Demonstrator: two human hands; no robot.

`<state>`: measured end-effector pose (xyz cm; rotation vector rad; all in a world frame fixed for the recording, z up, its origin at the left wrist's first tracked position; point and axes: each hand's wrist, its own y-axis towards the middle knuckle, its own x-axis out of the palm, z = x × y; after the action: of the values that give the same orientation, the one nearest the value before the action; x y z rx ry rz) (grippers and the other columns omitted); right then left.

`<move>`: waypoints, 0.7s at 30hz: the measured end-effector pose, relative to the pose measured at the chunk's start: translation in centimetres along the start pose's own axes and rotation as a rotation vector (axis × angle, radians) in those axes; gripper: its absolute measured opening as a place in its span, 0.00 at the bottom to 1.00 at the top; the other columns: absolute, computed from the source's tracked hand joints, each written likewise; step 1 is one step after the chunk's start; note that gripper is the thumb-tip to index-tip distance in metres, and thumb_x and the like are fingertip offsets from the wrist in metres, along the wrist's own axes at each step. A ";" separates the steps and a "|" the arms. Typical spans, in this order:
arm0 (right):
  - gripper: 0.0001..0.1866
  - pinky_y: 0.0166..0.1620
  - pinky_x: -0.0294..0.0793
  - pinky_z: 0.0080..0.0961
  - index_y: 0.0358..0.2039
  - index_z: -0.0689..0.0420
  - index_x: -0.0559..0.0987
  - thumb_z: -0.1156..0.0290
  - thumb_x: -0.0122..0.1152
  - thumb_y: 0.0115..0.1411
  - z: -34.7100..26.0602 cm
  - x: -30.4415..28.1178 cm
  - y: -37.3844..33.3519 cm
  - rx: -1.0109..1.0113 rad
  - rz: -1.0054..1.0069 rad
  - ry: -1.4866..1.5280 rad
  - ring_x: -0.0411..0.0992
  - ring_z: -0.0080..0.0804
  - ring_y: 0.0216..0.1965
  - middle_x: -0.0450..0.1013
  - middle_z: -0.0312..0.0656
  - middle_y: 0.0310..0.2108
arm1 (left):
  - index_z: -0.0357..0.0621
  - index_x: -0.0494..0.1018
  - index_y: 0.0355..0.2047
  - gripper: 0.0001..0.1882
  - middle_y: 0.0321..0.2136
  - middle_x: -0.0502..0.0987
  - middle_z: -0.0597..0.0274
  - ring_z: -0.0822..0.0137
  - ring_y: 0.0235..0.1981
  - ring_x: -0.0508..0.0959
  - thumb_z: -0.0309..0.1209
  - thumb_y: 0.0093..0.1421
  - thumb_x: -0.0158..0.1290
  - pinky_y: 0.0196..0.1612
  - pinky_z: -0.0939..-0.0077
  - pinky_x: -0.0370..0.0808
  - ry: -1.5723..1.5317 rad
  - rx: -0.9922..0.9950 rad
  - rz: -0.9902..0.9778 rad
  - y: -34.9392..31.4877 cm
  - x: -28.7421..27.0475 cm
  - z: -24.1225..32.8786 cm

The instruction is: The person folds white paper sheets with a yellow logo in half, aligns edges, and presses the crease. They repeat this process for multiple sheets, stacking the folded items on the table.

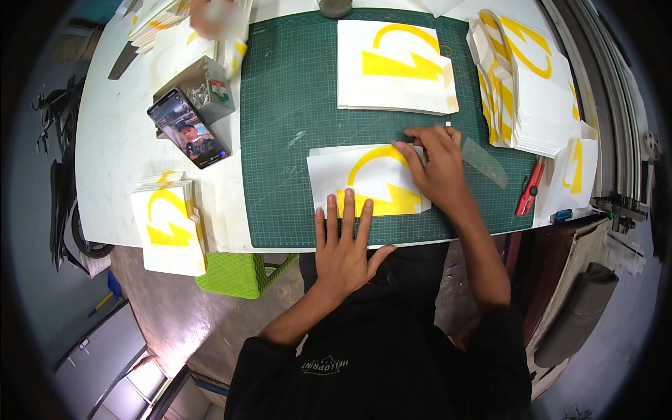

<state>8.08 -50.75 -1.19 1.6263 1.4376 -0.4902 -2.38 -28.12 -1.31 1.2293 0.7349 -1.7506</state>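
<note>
A white sheet with a yellow lightning-bolt and arc print lies on the green cutting mat in front of me. My left hand rests flat on its lower left part, fingers spread. At the sheet's upper right is my right hand, its thumb on the print's edge and its index finger reaching past the top edge; a gap shows between the two tips. A small white thing shows by its other fingers; I cannot make out what it is. A clear plastic strip lies beside the right wrist.
Beyond the sheet lies a printed stack. A taller stack and a red cutter are at right. Left are a phone against a grey box and another stack. Another person's blurred hand is at top left.
</note>
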 end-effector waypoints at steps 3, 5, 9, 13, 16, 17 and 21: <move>0.15 0.52 0.62 0.41 0.40 0.59 0.82 0.64 0.75 0.58 0.1 0.7 -0.1 -0.100 0.075 -0.051 0.73 0.39 0.36 0.78 0.40 0.32 | 0.41 0.63 0.71 0.47 0.74 0.52 0.35 0.30 0.75 0.49 0.64 0.65 0.50 0.73 0.32 0.45 0.008 0.012 -0.008 -0.1 0.2 -0.2; 0.13 0.52 0.62 0.41 0.38 0.58 0.82 0.65 0.75 0.56 -0.3 0.1 0.1 -0.093 0.008 0.017 0.73 0.39 0.36 0.78 0.39 0.32 | 0.41 0.63 0.72 0.47 0.74 0.52 0.35 0.30 0.75 0.50 0.64 0.65 0.50 0.73 0.32 0.45 0.006 0.013 -0.010 -0.1 0.2 -0.2; 0.11 0.52 0.65 0.39 0.34 0.57 0.83 0.72 0.78 0.51 0.2 -2.6 0.1 -0.098 -0.162 0.199 0.74 0.39 0.38 0.78 0.38 0.32 | 0.41 0.63 0.72 0.46 0.74 0.52 0.35 0.30 0.75 0.50 0.64 0.65 0.51 0.73 0.31 0.46 -0.004 0.001 -0.009 -0.1 0.4 -0.3; 0.08 0.55 0.65 0.44 0.31 0.55 0.84 0.75 0.76 0.50 0.8 -2.9 -0.9 -0.260 -0.080 0.087 0.75 0.38 0.41 0.79 0.36 0.33 | 0.42 0.63 0.72 0.46 0.74 0.52 0.35 0.30 0.75 0.50 0.64 0.65 0.51 0.72 0.30 0.46 -0.027 0.001 -0.011 -0.2 0.1 -0.2; 0.11 0.55 0.66 0.44 0.33 0.56 0.85 0.77 0.77 0.47 1.0 -2.6 -1.2 -0.265 -0.044 0.046 0.76 0.37 0.41 0.79 0.37 0.32 | 0.43 0.62 0.72 0.46 0.74 0.52 0.35 0.30 0.75 0.50 0.64 0.65 0.50 0.72 0.30 0.46 -0.027 0.004 -0.009 -0.1 0.1 -0.1; 0.12 0.55 0.66 0.44 0.33 0.56 0.85 0.78 0.77 0.47 0.9 -2.6 -1.1 -0.253 -0.022 0.057 0.76 0.37 0.40 0.79 0.37 0.31 | 0.42 0.62 0.72 0.46 0.74 0.52 0.35 0.30 0.75 0.50 0.64 0.65 0.50 0.72 0.30 0.46 -0.028 0.003 -0.010 -0.1 0.1 -0.2; 0.14 0.53 0.68 0.43 0.36 0.57 0.85 0.78 0.77 0.46 1.2 -2.7 -1.1 -0.259 -0.020 0.061 0.75 0.38 0.40 0.78 0.37 0.30 | 0.42 0.62 0.72 0.46 0.74 0.52 0.35 0.30 0.75 0.50 0.64 0.66 0.49 0.72 0.31 0.47 -0.029 0.009 -0.003 -0.1 0.1 -0.3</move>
<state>6.71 -53.36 -0.07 1.4313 1.4963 -0.2549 -2.38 -27.87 -1.50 1.2075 0.7131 -1.7719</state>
